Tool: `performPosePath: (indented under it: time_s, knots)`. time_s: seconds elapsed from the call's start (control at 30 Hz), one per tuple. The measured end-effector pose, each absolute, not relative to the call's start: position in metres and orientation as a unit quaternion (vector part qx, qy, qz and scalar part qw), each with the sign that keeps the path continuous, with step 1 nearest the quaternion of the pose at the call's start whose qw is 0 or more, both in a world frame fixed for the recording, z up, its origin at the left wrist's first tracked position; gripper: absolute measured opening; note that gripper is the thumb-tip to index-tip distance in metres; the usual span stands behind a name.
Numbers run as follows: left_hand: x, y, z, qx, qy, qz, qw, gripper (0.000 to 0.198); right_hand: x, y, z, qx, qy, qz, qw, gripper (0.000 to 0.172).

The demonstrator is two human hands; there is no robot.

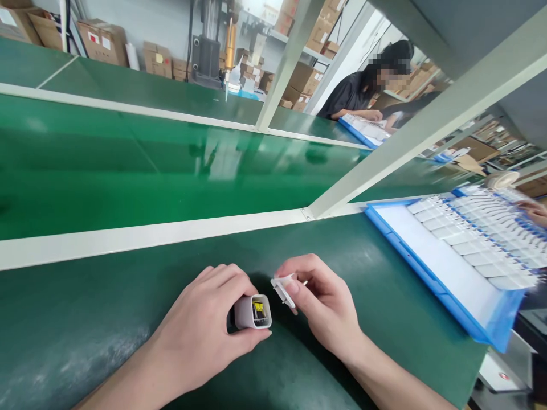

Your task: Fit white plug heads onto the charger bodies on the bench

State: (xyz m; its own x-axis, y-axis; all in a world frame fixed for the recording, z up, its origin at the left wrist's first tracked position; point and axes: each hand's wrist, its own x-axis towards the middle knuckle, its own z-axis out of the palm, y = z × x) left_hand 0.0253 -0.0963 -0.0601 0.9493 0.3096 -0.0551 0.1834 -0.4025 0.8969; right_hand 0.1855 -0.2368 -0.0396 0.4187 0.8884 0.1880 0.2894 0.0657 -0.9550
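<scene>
My left hand (205, 324) grips a small white charger housing (253, 312) with its open end facing right; yellow and dark parts show inside it. My right hand (322, 304) pinches a flat white plug cover (285, 287) with a short metal pin sticking out to the right. The cover hangs just above and to the right of the housing's open end, a small gap apart. Both hands hover low over the dark green bench mat (128, 319).
A blue tray (431, 273) with rows of white parts lies to the right. A white rail (149, 233) borders the green conveyor belt (149, 171) beyond. A slanted metal frame post (410, 136) rises from the rail. Another person (363, 85) works at the far side, cartons behind.
</scene>
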Motion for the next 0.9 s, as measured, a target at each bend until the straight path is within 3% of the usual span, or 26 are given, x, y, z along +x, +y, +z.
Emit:
performPosePath:
  time_s: [0.13,0.37,0.57,0.9]
  knots:
    - [0.026,-0.0959,-0.0618,0.83,0.168,0.07,0.528,0.012,0.1935,-0.2343,-0.0349,-0.579,-0.451,0.391,0.555,0.028]
    - [0.0268,-0.0979,-0.0648,0.83,0.175,0.081,0.523,0.012,0.1883,-0.2363,-0.0398,-0.628,-0.673,0.072,0.384,0.028]
    - [0.0259,-0.0992,-0.0669,0.833,0.168,0.098,0.517,0.014,0.1872,-0.2326,-0.0375,-0.611,-0.701,0.09,0.357,0.007]
    - [0.0263,-0.0981,-0.0671,0.836,0.168,0.093,0.514,0.013,0.1862,-0.2318,-0.0333,-0.611,-0.719,0.094,0.317,0.01]
